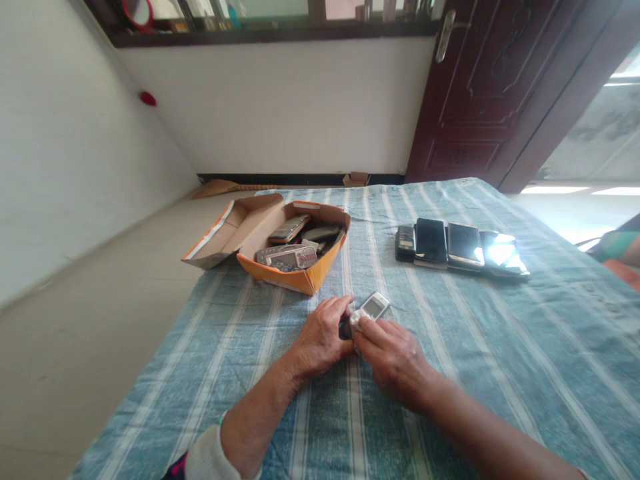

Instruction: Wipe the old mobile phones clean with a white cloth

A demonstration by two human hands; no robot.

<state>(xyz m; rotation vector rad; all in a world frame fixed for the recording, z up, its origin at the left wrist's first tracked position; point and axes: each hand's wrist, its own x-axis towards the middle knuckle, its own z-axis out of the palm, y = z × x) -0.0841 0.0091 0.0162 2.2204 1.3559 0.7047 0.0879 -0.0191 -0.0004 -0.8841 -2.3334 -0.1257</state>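
Jutting out beyond the fingers with its screen face up, a silver phone (376, 305) is held low over the near middle of a blue-green striped cloth (450, 373); whether the cloth is touched by it cannot be told. Its darker near end is gripped between the thumb and curled fingers of the left hand (323, 335). A crumpled white wad (357, 318) is pinched between the thumb and fingertips of the right hand (396, 358) and pressed against the phone just below the screen. Beyond the left hand, an orange cardboard box (277, 278) is set with its lid opened to the left, and several old phones (291, 229) are heaped inside. Farther to the right, a row of dark devices (431, 241) is laid side by side, the rightmost washed out by glare. Behind, the room is bounded by a white wall (280, 100) and a dark red door (475, 87).
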